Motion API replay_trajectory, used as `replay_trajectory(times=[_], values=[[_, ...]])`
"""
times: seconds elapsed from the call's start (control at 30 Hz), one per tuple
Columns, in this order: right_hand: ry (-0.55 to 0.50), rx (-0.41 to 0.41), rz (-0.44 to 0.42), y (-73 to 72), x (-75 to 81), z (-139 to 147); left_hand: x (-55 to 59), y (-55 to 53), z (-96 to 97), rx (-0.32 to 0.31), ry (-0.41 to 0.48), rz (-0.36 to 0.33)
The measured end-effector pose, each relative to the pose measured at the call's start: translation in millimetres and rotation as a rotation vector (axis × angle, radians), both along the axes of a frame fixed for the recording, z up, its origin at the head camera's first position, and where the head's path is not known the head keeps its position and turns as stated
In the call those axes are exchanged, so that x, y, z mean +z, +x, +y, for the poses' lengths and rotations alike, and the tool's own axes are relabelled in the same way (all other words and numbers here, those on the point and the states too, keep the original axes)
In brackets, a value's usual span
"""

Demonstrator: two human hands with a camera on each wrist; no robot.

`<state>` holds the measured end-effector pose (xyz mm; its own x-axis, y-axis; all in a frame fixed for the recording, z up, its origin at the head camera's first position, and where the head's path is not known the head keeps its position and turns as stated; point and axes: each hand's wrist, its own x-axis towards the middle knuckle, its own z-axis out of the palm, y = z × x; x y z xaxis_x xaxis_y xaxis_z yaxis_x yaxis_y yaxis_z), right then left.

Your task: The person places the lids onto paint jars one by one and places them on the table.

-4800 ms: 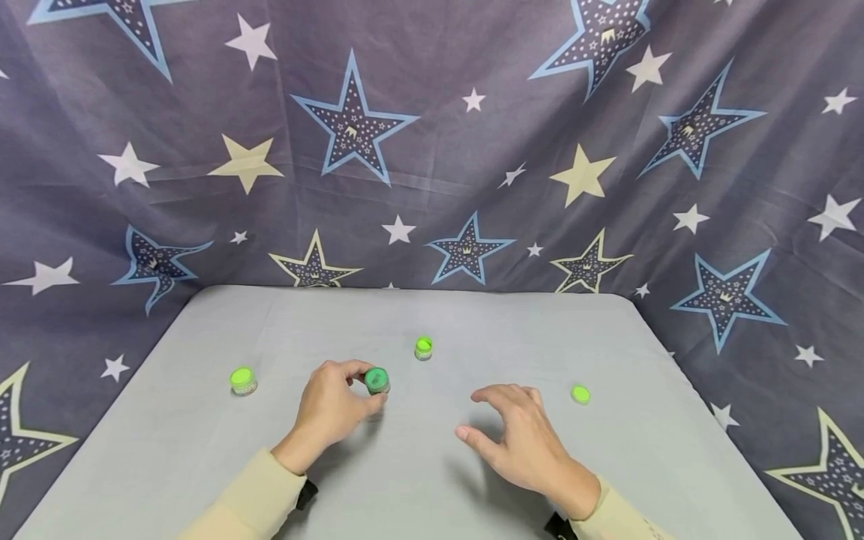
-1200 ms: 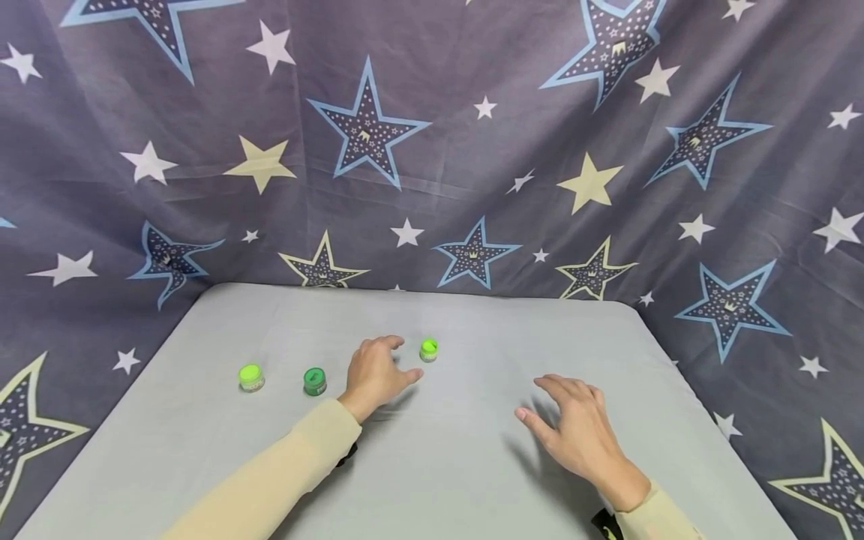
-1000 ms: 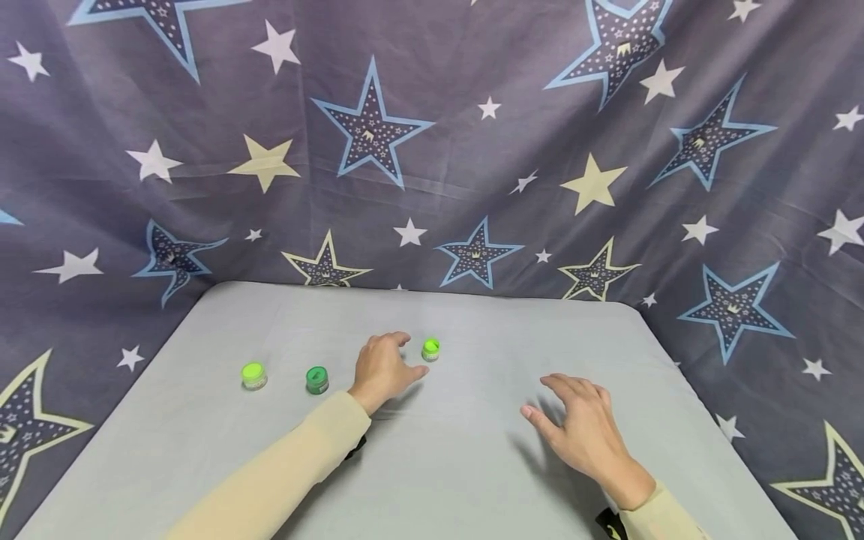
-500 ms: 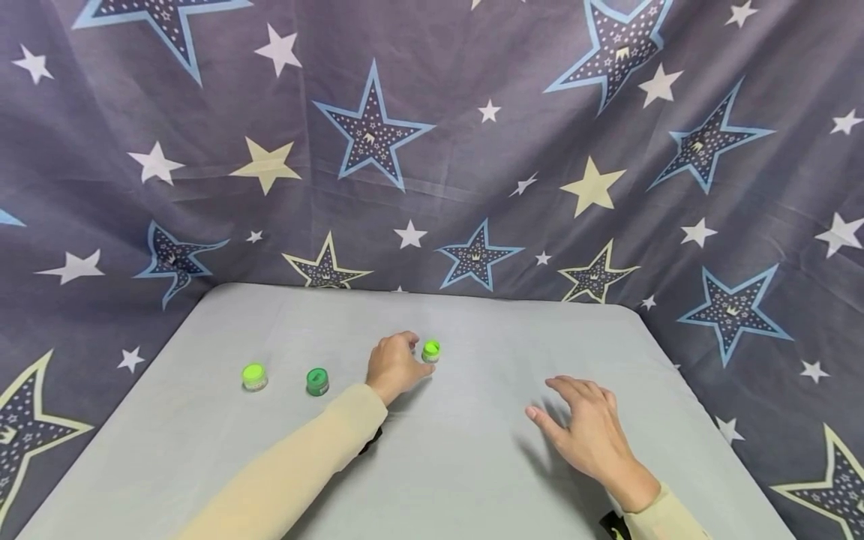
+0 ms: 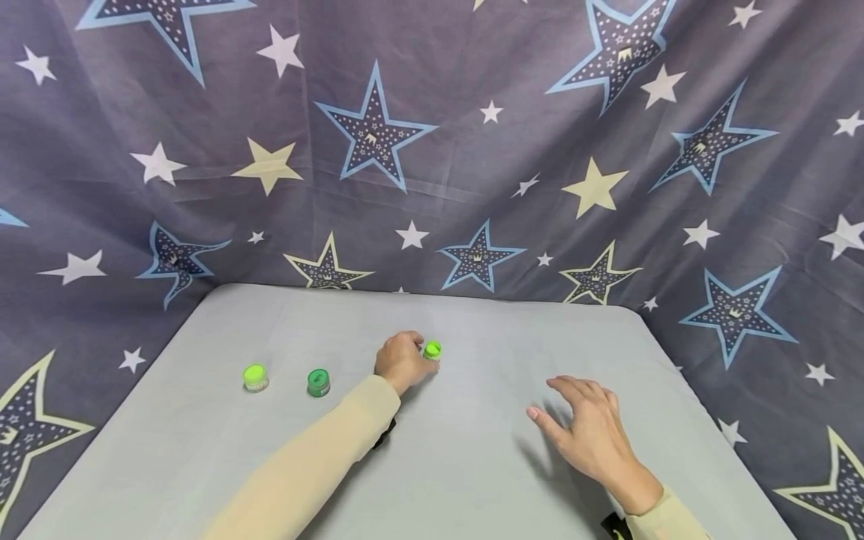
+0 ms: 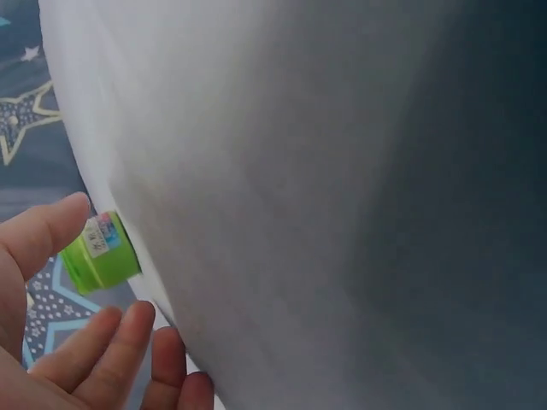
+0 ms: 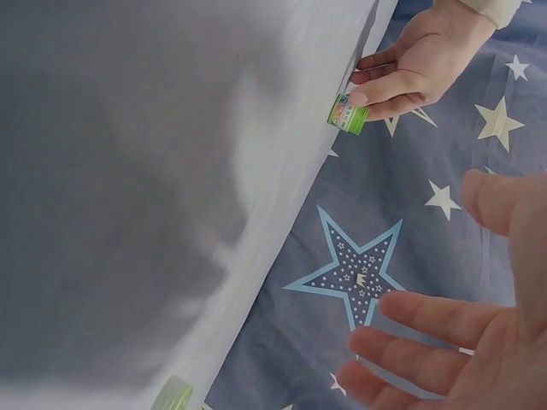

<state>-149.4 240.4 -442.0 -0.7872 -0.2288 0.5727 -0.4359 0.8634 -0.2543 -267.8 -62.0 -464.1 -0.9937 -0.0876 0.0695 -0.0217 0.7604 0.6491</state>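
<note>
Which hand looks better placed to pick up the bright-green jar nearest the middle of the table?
Probably the left hand: the bright-green jar sits between its thumb and fingers. The right hand is well apart from it, relaxed and holding nothing.

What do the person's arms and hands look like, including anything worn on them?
The left hand and right hand wear no gloves. The left sleeve and right sleeve are pale cream and reach the wrists. The left black item at the wrist looks plain; the right black item has a yellow-green mark. What they are is unclear.
</note>
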Motion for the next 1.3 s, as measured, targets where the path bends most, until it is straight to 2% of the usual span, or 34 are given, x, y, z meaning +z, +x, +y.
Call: replay_trajectory(times=[0.43, 0.7, 1.07, 1.3], values=[[0.013, -0.029, -0.022, -2.8, -0.6, 6.8, -0.3, -5.8, 5.6, 0.027, -0.060, -0.018], [0.017, -0.035, -0.028, -3.9, -0.7, 8.3, -0.9, -5.4, 6.8, 0.038, -0.068, 0.002], [0.019, -0.043, -0.037, -4.2, -1.1, 8.6, -1.9, -1.3, 5.6, 0.028, 0.005, 0.010], [0.024, -0.052, -0.053, -6.2, 1.4, 11.1, 5.7, 2.8, 1.9, 0.019, 0.083, -0.020]])
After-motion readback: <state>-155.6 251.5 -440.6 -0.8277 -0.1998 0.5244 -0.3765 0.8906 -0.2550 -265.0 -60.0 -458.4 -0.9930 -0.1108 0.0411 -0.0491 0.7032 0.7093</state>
